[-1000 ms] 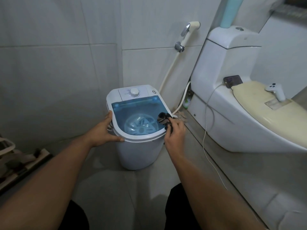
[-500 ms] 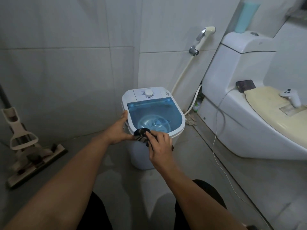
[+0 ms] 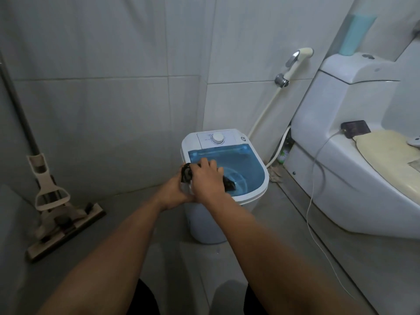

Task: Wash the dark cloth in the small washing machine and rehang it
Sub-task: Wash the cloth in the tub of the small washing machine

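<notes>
Both hands meet at frame centre, over the left rim of the small washing machine (image 3: pixel 223 169). Right hand (image 3: pixel 208 180) is closed around the dark cloth (image 3: pixel 186 173), which bunches out past the knuckles and trails over the blue lid at right. Left hand (image 3: pixel 172 192) sits under it against the rim; its grip is hidden. Mop (image 3: pixel 56 201) at lower left, toilet (image 3: pixel 341 155) at right.

Grey tiled floor (image 3: pixel 127 223) carries the washing machine (image 3: pixel 218 223), mop (image 3: pixel 63 223) and toilet (image 3: pixel 354 201).
</notes>
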`<state>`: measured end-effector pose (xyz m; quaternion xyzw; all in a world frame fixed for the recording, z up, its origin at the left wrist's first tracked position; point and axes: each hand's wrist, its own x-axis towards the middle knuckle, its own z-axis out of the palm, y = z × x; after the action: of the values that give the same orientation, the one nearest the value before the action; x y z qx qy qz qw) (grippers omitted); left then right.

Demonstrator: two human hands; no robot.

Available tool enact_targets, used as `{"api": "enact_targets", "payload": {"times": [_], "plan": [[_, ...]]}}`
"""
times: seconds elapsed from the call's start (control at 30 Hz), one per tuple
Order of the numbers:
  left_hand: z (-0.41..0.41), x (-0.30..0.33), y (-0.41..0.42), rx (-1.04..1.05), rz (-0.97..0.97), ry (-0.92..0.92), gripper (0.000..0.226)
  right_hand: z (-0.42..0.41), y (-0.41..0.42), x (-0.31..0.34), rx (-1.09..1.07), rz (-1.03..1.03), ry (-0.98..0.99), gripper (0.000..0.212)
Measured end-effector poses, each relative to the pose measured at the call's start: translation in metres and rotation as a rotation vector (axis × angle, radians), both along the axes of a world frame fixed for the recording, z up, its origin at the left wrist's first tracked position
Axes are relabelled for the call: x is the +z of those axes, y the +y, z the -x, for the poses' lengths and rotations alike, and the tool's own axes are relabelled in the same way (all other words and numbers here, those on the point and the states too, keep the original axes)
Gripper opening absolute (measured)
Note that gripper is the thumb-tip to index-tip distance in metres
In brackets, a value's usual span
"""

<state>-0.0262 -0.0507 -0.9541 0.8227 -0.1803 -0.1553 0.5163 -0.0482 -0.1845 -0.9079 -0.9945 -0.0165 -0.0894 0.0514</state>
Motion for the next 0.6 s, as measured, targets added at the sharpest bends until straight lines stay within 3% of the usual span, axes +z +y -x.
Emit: {"api": "enact_targets", "payload": {"times": [0.33, 0.6], "plan": [[0.000, -0.001, -0.001, -0.004, -0.067, -0.067, 0.123, -0.069, 0.008, 0.021, -0.013, 0.001, 0.108, 0.036], [0.002, -0.002, -0.006, -0.011, -0.028, -0.069, 0.116, -0.069, -0.046, 0.021, -0.104, 0.030, 0.105, 0.040]]}}
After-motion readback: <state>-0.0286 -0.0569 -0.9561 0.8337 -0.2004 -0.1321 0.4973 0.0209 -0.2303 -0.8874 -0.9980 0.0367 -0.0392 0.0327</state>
